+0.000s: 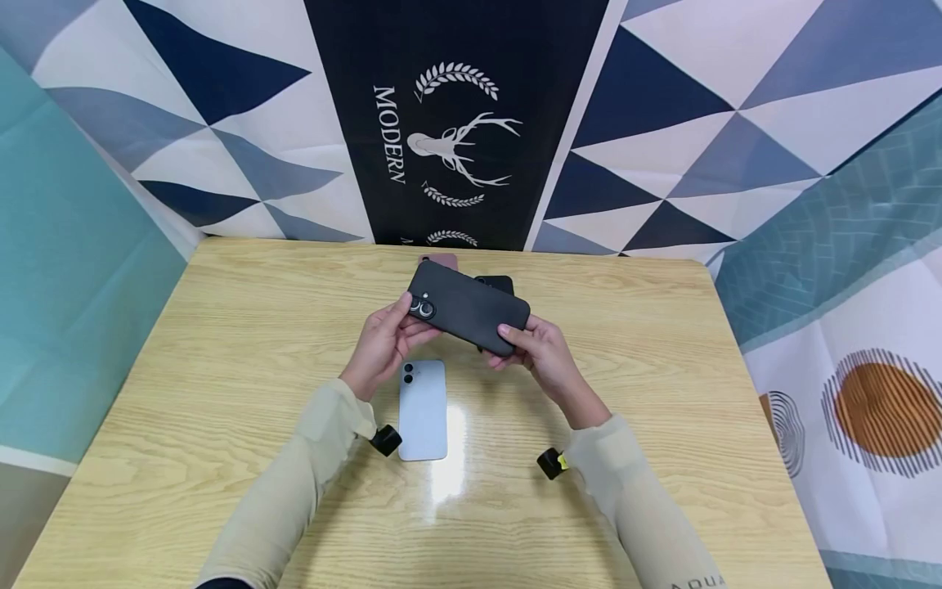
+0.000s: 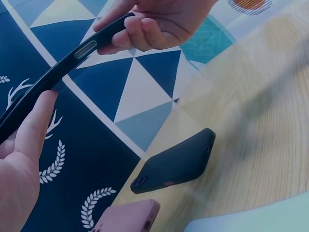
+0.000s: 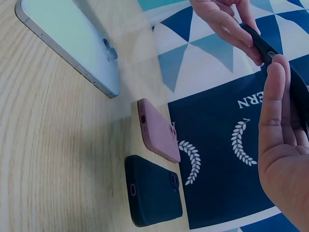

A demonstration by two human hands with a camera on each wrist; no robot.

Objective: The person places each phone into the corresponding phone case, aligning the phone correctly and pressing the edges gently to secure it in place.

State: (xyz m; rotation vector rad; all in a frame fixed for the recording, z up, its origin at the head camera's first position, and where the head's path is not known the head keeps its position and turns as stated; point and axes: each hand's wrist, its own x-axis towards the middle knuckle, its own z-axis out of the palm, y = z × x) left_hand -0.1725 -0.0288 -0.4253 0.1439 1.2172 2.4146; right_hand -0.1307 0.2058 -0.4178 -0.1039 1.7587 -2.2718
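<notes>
A black-cased phone [image 1: 471, 304] is raised above the table, tilted, with its back and camera lenses toward the head camera. My left hand [image 1: 379, 343] grips its left end beside the lenses, thumb on the edge. At the opposite end my right hand [image 1: 545, 356] pinches the lower right corner, thumb on the back and fingers beneath. The left wrist view shows the phone's thin side with an oblong cutout. Lying below my hands, near the left wrist, is a light blue phone [image 1: 423, 417], back up. The held phone's front is hidden.
Behind the held phone, a pink phone or case [image 3: 159, 130] and another black one [image 3: 154, 193] lie side by side near the wooden table's [image 1: 221, 393] far edge. A patterned cloth [image 1: 471, 123] hangs directly behind that edge.
</notes>
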